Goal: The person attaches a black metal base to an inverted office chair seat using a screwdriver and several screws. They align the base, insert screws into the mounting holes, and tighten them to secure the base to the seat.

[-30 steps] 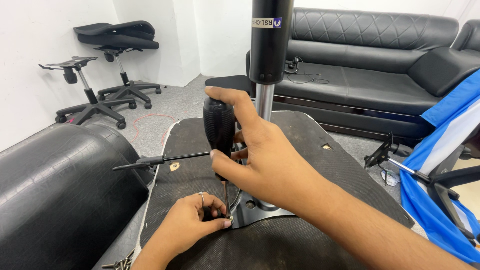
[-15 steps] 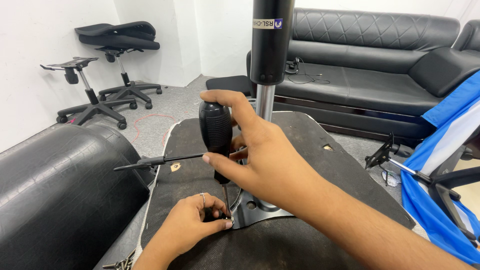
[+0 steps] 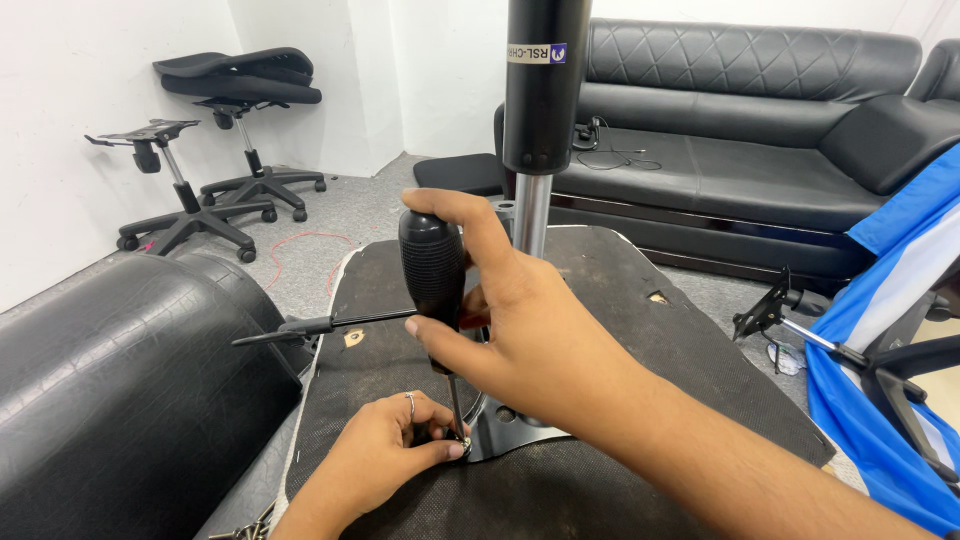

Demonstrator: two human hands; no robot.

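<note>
My right hand (image 3: 510, 330) grips the black ribbed handle of a screwdriver (image 3: 433, 275), held upright with its thin shaft pointing down. My left hand (image 3: 385, 455) pinches a small screw at the shaft's tip, on the edge of a metal mounting plate (image 3: 500, 428). The plate sits on the dark fabric underside of an upturned chair seat (image 3: 600, 300). From the plate rises a chrome and black gas cylinder (image 3: 540, 100). A thin black lever (image 3: 300, 327) sticks out to the left.
A black padded chair back (image 3: 120, 390) lies at the left. A black leather sofa (image 3: 760, 130) stands behind. Two chair bases (image 3: 200, 210) stand at the far left wall. Blue cloth (image 3: 890, 350) and chair parts lie at the right. Loose screws (image 3: 245, 525) lie near the bottom left.
My right hand has turned the screwdriver handle slightly. The view has shifted a little; my left hand stays pinched at the screw.
</note>
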